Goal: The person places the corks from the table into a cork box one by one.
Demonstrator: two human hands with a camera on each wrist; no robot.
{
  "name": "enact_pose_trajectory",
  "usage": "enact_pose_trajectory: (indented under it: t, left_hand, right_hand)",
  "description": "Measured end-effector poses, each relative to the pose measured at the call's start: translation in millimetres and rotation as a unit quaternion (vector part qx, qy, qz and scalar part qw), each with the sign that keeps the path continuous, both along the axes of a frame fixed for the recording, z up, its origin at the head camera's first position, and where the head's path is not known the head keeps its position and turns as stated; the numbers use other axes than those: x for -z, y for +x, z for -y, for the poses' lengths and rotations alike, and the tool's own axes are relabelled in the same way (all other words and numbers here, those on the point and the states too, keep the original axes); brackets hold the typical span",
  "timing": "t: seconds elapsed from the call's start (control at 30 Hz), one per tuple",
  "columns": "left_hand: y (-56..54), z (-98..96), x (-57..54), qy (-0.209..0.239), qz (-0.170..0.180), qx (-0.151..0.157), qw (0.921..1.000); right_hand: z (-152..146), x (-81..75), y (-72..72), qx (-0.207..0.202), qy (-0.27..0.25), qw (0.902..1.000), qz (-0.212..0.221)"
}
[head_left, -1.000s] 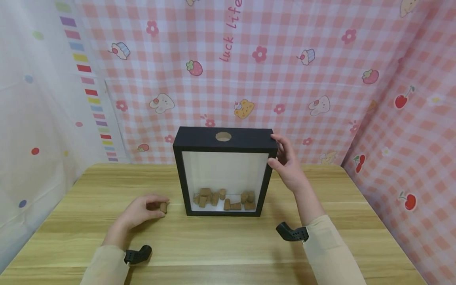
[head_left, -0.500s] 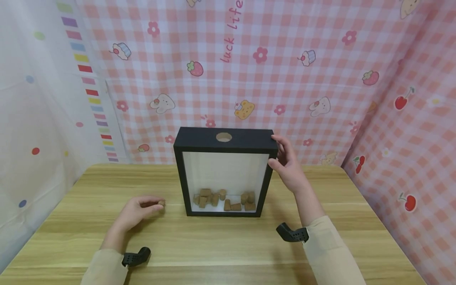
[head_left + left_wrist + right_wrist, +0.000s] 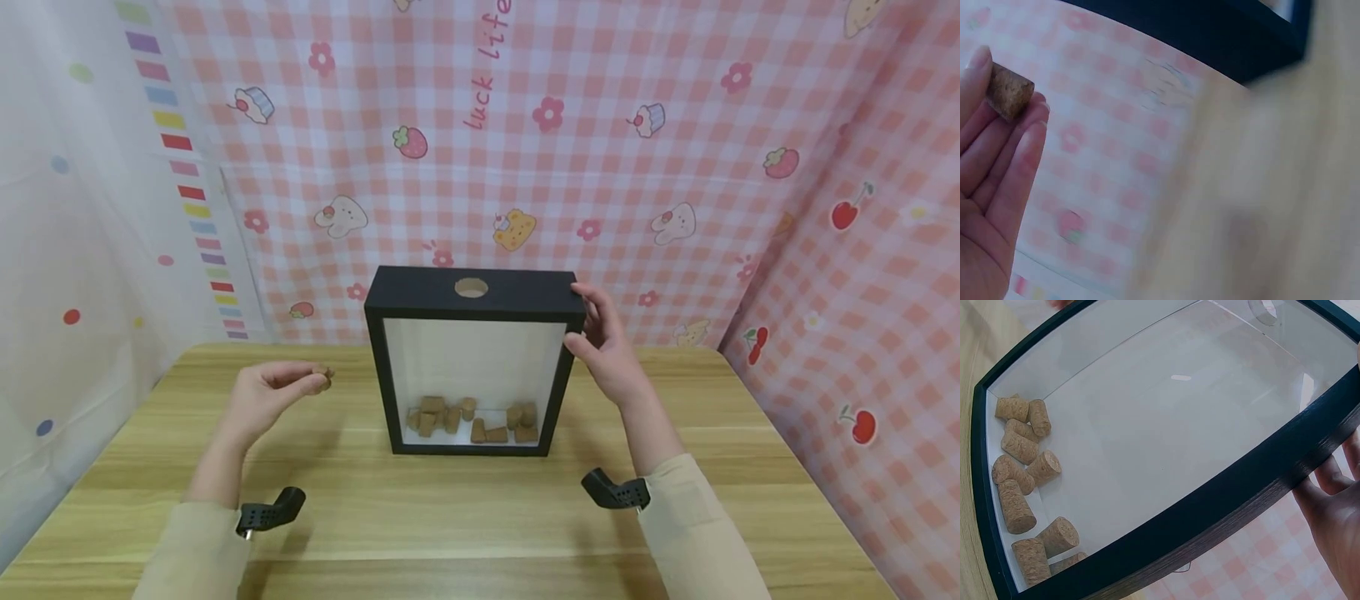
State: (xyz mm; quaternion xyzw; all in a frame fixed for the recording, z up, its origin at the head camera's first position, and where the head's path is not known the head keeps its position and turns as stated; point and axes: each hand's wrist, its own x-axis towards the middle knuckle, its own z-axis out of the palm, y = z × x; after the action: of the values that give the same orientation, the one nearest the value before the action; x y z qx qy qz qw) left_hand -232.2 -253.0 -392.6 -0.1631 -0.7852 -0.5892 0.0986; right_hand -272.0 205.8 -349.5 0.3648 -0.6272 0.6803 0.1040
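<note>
My left hand (image 3: 272, 398) pinches a brown cork (image 3: 1011, 92) between thumb and fingertips, held up over the table to the left of the box. A black shadow box (image 3: 474, 293) with a clear front stands upright on the table, a round hole (image 3: 472, 288) cut in its top. Inside, several corks (image 3: 1019, 447) lie along the bottom, showing through the pane. My right hand (image 3: 609, 350) grips the upper right side of the box, thumb on the front frame and fingers reaching round behind. Part of those fingers is hidden by the box in the right wrist view.
The box rests on a wood-grain table (image 3: 420, 525). A pink checked cloth (image 3: 600, 167) hangs behind and on the right, with a white dotted cloth (image 3: 97, 250) on the left. Black wrist cameras (image 3: 272, 510) sit on both sleeves.
My left hand has picked the cork up off the table and raised it, moving up and slightly left. My right hand and the box have stayed in place.
</note>
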Motion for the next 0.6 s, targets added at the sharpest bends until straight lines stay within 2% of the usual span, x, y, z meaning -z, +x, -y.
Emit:
enact_pose_trajectory:
  t: [0.13,0.2,0.47,0.6]
  left_hand:
    - [0.4,-4.0,-35.5,-0.01,-0.024,-0.022,0.9994]
    - [0.3,-7.2,-52.3,-0.009,-0.044,-0.022,0.9988]
    - [4.1,-29.0,-109.4,0.054,-0.111,0.021,0.9922]
    - [7.8,-40.8,-132.1,0.017,-0.142,0.004,0.9897]
  right_hand:
    - [0,-0.2,0.1,0.001,-0.002,1.0,0.0]
    - [0,-0.4,0.4,0.0,-0.003,1.0,0.0]
    - [1,-1.0,0.8,0.003,-0.002,1.0,0.001]
    - [1,-0.8,0.9,0.003,-0.002,1.0,0.0]
